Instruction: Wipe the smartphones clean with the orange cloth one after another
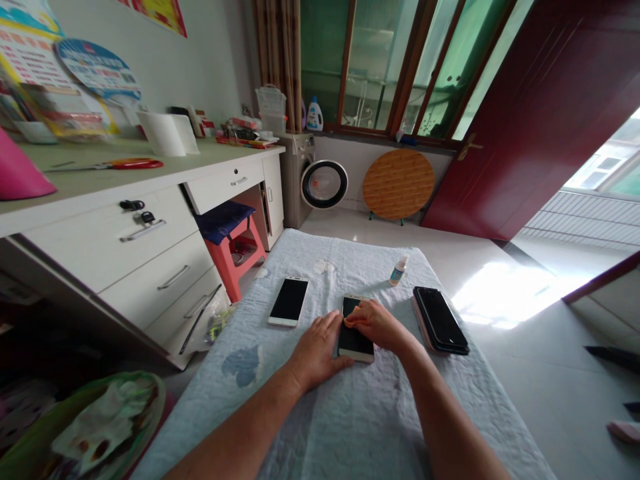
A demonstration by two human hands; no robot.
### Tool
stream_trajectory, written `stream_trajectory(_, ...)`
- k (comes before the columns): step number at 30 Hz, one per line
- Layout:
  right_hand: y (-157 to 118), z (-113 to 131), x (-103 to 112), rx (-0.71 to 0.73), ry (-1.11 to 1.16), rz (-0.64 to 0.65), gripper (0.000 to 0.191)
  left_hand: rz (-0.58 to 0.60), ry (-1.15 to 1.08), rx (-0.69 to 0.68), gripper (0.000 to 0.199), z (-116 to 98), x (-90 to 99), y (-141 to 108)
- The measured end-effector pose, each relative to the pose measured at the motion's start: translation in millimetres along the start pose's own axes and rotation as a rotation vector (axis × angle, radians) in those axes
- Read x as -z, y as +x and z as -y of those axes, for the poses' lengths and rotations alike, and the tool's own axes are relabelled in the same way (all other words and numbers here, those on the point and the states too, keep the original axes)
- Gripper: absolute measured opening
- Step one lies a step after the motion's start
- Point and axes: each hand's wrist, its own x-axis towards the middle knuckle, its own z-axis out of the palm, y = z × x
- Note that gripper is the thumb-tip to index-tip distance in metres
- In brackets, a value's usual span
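Note:
A gold-edged smartphone [357,343] lies screen up on the cloth-covered table, between my hands. My left hand [317,350] rests along its left edge, fingers stretched out and thumb by the lower edge. With my right hand [375,323] I pinch a small orange cloth [353,317] and press it on the upper part of the screen. Left of them is a white smartphone [289,301] with a dark screen. To the right lies a black smartphone [441,320], seemingly stacked on or cased with something pinkish. A small spray bottle [399,271] stands behind it.
A pale blue quilted cloth [350,257] covers the table. On the left are a white desk [165,220], a pink stool [235,257] and a waste bin [157,407]. Beyond stand a washing machine [297,177] with its door open and a round wooden tabletop [399,183].

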Motion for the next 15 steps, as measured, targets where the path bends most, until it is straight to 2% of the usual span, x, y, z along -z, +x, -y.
stream_trajectory(4, -8.3, 12.2, 6.3, 0.067, 0.056, 0.129, 0.024, 0.014, 0.028, -0.013, 0.074, -2.5, 2.4, 0.0)
stream_trajectory(7, -11.7, 12.8, 6.1, 0.064, 0.052, 0.156, 0.023, 0.018, 0.048, -0.015, 0.073, -2.6, 3.1, 0.1)
stream_trajectory(10, -12.1, 4.7, 0.9, -0.006, 0.017, 0.073, 0.024, 0.0, 0.03, -0.023, 0.074, -0.9, 2.1, 0.0)
stream_trajectory(15, -9.3, -14.6, -13.1, -0.267, -0.13, -0.202, 0.024, -0.03, -0.001, -0.012, 0.072, -1.4, 2.9, -0.5)
